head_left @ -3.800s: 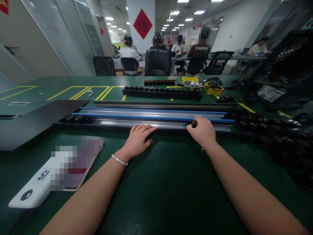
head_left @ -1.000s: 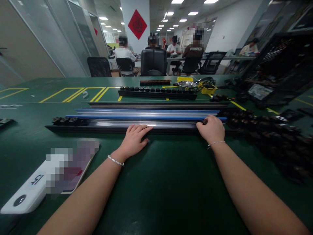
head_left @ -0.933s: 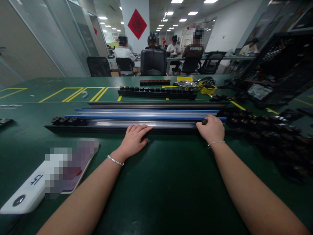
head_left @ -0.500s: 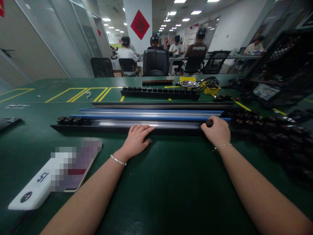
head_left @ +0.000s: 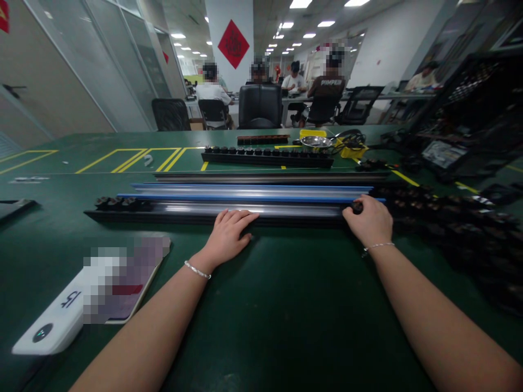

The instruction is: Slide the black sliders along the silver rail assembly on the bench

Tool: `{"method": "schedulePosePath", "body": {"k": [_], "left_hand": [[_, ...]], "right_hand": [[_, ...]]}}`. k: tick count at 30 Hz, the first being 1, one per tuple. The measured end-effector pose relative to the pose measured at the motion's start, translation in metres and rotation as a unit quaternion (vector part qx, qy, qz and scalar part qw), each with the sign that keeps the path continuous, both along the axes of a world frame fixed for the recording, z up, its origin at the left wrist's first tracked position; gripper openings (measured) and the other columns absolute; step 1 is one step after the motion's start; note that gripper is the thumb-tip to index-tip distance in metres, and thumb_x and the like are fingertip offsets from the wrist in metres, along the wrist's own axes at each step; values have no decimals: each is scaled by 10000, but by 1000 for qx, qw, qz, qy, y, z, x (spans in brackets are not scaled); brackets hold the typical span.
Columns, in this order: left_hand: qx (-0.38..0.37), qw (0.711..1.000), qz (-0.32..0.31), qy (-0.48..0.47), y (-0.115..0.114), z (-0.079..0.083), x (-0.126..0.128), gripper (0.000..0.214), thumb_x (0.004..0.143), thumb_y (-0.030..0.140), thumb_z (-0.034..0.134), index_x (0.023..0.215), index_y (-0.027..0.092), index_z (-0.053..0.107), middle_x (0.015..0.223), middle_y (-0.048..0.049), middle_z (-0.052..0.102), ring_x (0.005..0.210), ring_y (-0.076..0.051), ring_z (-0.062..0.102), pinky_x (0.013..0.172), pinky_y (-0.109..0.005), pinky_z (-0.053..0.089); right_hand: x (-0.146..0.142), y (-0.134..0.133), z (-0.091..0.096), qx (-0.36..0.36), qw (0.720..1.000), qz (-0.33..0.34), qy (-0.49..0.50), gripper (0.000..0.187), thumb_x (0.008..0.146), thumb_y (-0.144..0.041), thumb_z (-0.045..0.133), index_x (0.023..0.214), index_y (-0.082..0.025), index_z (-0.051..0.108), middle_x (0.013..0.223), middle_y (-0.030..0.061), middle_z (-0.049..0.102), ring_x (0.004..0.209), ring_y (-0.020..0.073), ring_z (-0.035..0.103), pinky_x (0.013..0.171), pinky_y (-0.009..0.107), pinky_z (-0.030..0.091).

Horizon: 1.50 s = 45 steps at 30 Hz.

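The right hand (head_left: pixel 372 222) grips a black part (head_left: pixel 357 207), largely hidden; the left hand (head_left: pixel 229 234), unclenched, covers some of the front rail (head_left: pixel 298 219).

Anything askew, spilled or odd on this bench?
Nothing looks clearly spilled or broken. The untidy spot is the heap of black parts at the right: jumbled, unlike the neat row in the black tray behind the blue-edged strip.

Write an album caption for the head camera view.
Left hand resting on the front rail, right hand holding a black part.
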<state>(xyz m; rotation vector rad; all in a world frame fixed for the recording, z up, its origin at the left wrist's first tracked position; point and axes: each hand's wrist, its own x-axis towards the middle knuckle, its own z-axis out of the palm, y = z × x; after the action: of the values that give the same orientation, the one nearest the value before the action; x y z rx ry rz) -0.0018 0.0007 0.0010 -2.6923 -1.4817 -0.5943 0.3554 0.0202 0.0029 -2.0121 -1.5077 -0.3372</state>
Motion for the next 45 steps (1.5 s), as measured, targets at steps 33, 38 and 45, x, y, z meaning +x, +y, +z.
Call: {"method": "schedulePosePath", "body": {"k": [33, 38, 45], "left_hand": [[-2, 1000, -1, 0, 0, 2, 0, 535, 807, 273, 509, 1328, 339, 406, 1316, 0, 521, 1211, -206, 435, 1085, -462, 214], [-3, 1000, -3, -3, 0, 2, 0, 532, 811, 275, 503, 1331, 336, 408, 1308, -5, 524, 1208, -209, 438, 1085, -468, 217], [-2, 1000, -3, 0, 0, 1, 0, 539, 809, 271, 505, 1335, 334, 401, 1312, -8, 523, 1208, -209, 439, 1081, -468, 217]], "right_hand": [[16, 0, 0, 15, 999, -29, 10, 206, 671, -333, 503, 808, -203, 587, 882, 81, 616, 873, 258, 556, 793, 381, 433], [17, -2, 2, 9, 999, -29, 22, 235, 671, -322, 504, 842, -192, 601, 889, 94, 611, 904, 274, 555, 817, 401, 430], [18, -1, 2, 3, 999, -36, 15, 236, 672, -333, 499, 830, -192, 603, 895, 90, 617, 896, 266, 561, 813, 384, 433]]}}
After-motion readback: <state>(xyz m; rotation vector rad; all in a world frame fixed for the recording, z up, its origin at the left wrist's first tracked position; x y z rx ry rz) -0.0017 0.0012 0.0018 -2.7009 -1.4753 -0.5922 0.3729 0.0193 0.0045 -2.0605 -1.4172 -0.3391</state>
